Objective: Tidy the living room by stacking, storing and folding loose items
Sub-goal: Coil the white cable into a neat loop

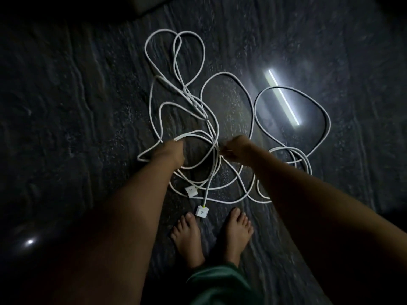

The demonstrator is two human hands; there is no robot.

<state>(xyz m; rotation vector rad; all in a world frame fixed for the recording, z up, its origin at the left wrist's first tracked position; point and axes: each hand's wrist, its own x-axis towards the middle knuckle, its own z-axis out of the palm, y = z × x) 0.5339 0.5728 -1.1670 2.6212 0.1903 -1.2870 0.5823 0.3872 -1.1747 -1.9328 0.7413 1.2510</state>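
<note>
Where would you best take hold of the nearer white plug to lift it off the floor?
Grip the plug by its two side faces, from above. It lies flat and free in front of the toes, label up, and its cable leaves the far end, so the sides look clear. Both hands are busy at the cable.

Cable [203, 102] loops across floor [66, 106] ahead of bare feet [211, 234] (plugs [202, 211] nearest toes).

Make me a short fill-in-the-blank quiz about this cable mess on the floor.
1. The tangled cable is ____ in colour.
2. Each white plug block is marked with the digit ____.
3. The left hand and right hand both grip the ____.
4. The person's feet are ____, with no shoes or socks.

Missing words: white; 2; cable; bare
</note>
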